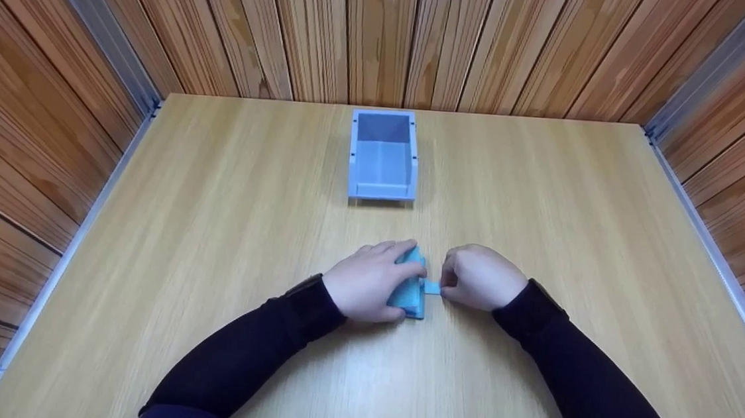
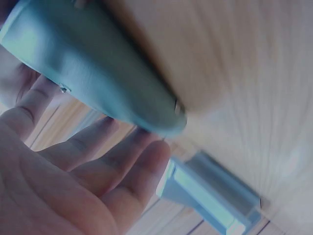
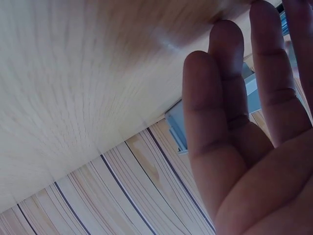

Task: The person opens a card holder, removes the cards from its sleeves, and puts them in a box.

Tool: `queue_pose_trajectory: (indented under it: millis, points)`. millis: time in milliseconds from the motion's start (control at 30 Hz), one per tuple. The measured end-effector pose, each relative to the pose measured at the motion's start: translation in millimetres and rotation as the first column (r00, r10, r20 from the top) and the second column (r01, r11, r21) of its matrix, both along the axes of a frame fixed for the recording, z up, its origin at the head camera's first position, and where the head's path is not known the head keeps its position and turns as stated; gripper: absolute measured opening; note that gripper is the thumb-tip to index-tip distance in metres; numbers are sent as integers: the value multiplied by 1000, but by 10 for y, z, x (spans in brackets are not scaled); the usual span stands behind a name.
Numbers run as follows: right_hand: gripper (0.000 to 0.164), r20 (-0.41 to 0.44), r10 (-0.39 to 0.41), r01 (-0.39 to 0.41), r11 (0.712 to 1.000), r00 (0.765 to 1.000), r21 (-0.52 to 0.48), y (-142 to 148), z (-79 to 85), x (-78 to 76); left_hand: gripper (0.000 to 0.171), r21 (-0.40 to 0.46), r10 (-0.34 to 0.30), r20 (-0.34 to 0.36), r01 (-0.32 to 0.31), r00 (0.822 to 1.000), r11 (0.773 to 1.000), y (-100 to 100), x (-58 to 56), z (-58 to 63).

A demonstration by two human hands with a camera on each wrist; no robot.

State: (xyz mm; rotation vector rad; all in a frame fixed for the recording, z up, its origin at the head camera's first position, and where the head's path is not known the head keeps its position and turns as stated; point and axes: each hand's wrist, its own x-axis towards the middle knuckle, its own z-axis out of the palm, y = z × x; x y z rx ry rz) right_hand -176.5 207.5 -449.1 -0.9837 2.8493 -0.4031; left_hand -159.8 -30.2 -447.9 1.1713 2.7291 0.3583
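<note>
A small teal wallet (image 1: 408,297) lies on the table in front of me in the head view. My left hand (image 1: 370,283) holds it from the left, thumb at its near end and fingers over its top and far end. A narrow teal strap (image 1: 432,288) sticks out from the wallet's right side. Its outer end is pinched by my right hand (image 1: 483,277). The left wrist view shows fingertips against the wallet's (image 2: 102,73) edge, with a small metal stud (image 2: 64,89). In the right wrist view, fingers hide the pinch.
Beyond the hands, a blue-grey open bin (image 1: 382,191) stands near the back edge of the wooden table (image 1: 228,178). Wood-plank walls (image 1: 379,37) enclose the table at the back and both sides, with metal rails along the corners.
</note>
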Motion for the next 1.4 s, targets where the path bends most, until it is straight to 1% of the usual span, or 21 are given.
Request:
queue_pose_trajectory:
  millis: [133,233,333,433,533,633,733,833,1067,1200,1300,1400]
  points:
    - [10,-18,7,-7,1000,1000,-14,4,-3,-8,64,58,23,10,-23,1000,998,-119,-33,120]
    - [9,-32,21,-21,1000,999,-20,7,-8,-9,64,87,37,-10,-36,999,996,-231,-51,197]
    - [10,-42,29,-30,999,999,-14,9,-14,-5,64,94,54,-34,-51,998,994,-349,-63,261]
    - [9,-42,28,-28,1000,999,-4,8,-19,2,61,91,75,-33,-72,997,993,-456,-75,306]
    - [9,-39,26,-26,1000,999,0,8,-26,5,53,83,99,-31,-97,995,992,-544,-87,326]
    - [9,-39,28,-28,1000,999,-3,7,-32,3,42,62,123,-56,-119,991,991,-611,-105,312]
    - [9,-38,27,-27,1000,999,-6,4,-28,3,33,38,139,-75,-137,987,990,-657,-130,270]
    - [9,-32,22,-22,1000,999,-4,0,-18,3,28,18,149,-77,-148,986,989,-676,-159,215]
    - [11,-11,5,-5,1000,1000,5,-3,2,3,24,-7,145,-84,-146,986,989,-651,-214,81]
    - [11,-28,14,-14,1000,1000,-5,-2,-9,2,19,-27,146,-67,-148,987,989,-632,-232,28]
    - [10,-44,19,-20,1000,999,-10,-2,-29,-1,17,-36,151,-39,-153,988,988,-622,-240,9]
    - [8,-43,10,-11,1000,999,-16,-12,-35,7,17,-43,158,-17,-159,987,986,-616,-243,4]
